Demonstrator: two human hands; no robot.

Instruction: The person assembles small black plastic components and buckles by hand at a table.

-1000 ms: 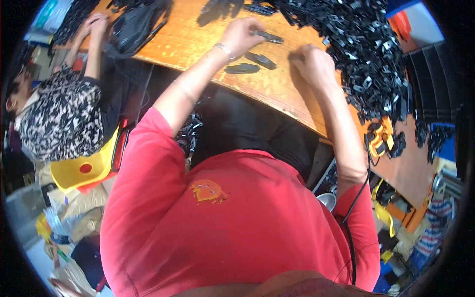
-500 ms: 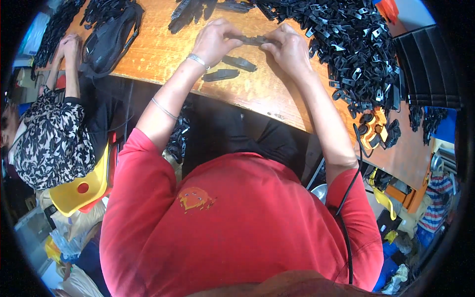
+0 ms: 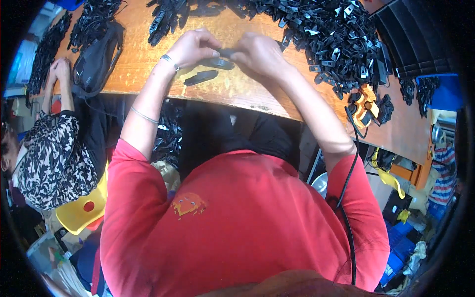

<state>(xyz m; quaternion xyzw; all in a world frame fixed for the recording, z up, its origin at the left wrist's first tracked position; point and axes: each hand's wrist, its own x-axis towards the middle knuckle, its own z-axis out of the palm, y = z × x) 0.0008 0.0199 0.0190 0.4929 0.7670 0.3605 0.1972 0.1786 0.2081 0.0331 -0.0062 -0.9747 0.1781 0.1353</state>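
Observation:
My left hand (image 3: 195,48) and my right hand (image 3: 261,53) are close together over the wooden table, fingers pinched. Between their fingertips is a slim black plastic part (image 3: 227,51), its ends partly covered by my fingers. Just below my hands lies one dark elongated plastic piece (image 3: 220,64). Another such piece (image 3: 201,77) rests nearer the table's front edge, below my left hand. Fine detail on the held part is blurred.
A big heap of small black plastic parts (image 3: 341,42) covers the table's right. More black pieces (image 3: 168,20) lie at the far side. An orange-and-black object (image 3: 363,106) sits at right. To the left are a black bag (image 3: 96,59) and another person's clasped hands (image 3: 60,69).
Both hands have shifted left in the view and come closer together, with the black part still between them. The whole view has also shifted slightly.

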